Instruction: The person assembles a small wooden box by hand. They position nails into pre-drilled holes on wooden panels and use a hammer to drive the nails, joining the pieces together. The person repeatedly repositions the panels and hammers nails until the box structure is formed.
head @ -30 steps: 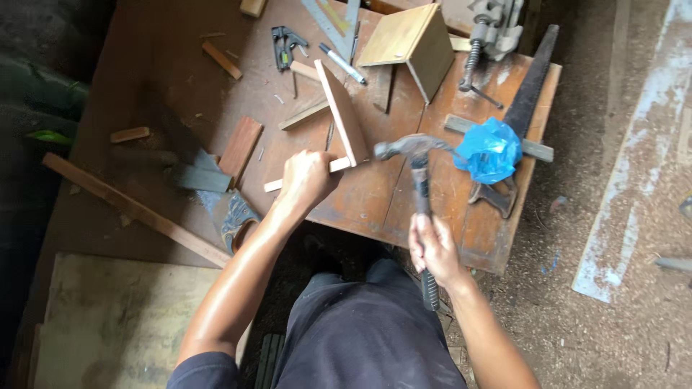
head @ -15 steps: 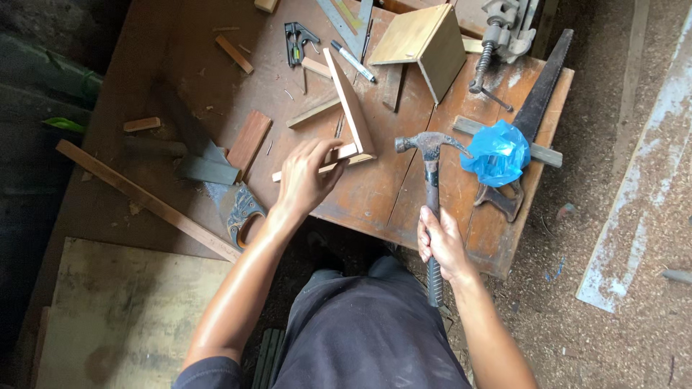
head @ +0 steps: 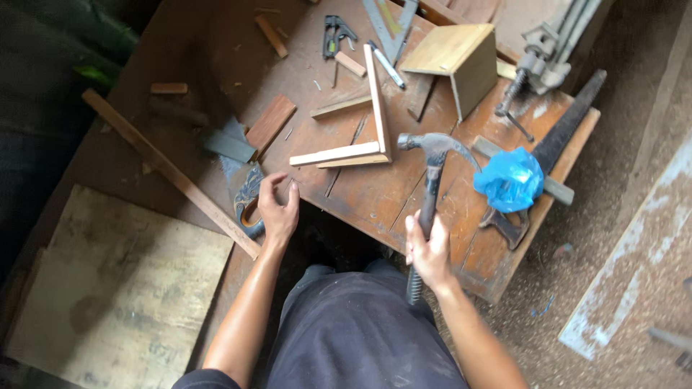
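1. Looking down from the head view, the right hand (head: pixel 430 252) is clenched around the handle of a claw hammer (head: pixel 431 173), and the hammer head is just beside the corner of an L-shaped wooden frame (head: pixel 364 140) on the desk (head: pixel 375 194).
2. The left hand (head: pixel 277 209) is released and holds nothing; it hovers near the desk edge, apart from the frame, on the side away from the hammer.
3. The frame's two strips already meet at a right angle, so I judge the joint is partly made; whether the nail is fully driven I cannot tell.
4. Beyond the frame stands a small wooden box (head: pixel 458 61). A blue plastic bag (head: pixel 508 180) lies past the hammer, with a handsaw (head: pixel 569 133) under it.
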